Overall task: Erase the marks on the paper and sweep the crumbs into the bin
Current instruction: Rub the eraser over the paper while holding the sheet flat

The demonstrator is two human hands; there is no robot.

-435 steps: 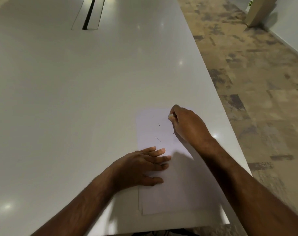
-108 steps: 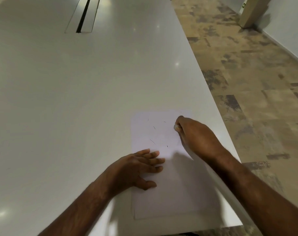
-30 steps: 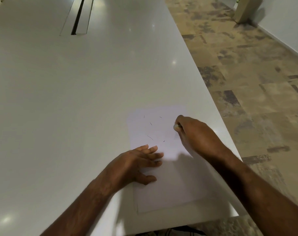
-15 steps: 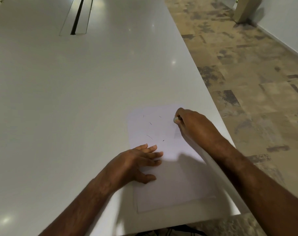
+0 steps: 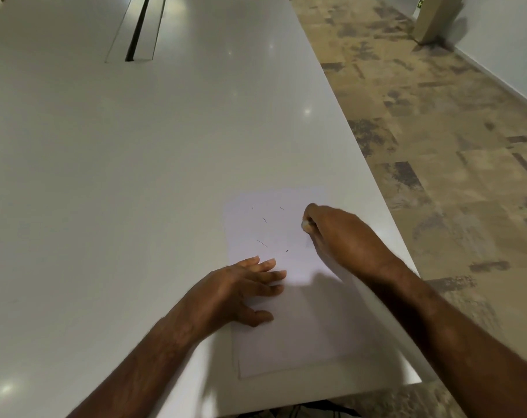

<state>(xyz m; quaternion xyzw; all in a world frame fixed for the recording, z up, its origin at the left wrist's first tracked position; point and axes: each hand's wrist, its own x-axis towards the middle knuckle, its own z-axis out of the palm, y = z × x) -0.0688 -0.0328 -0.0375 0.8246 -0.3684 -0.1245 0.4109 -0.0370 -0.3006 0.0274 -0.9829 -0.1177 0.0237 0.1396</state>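
The right hand is pinching an eraser at the paper's two o'clock; the left hand is pressing flat. Several marks are remaining; no bin visible.

White paper (dark marks), mottled tan floor.

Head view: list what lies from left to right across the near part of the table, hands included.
Bare table → left hand flat on the paper → thin dark marks on the paper → right hand pinching a pale eraser → patterned floor.
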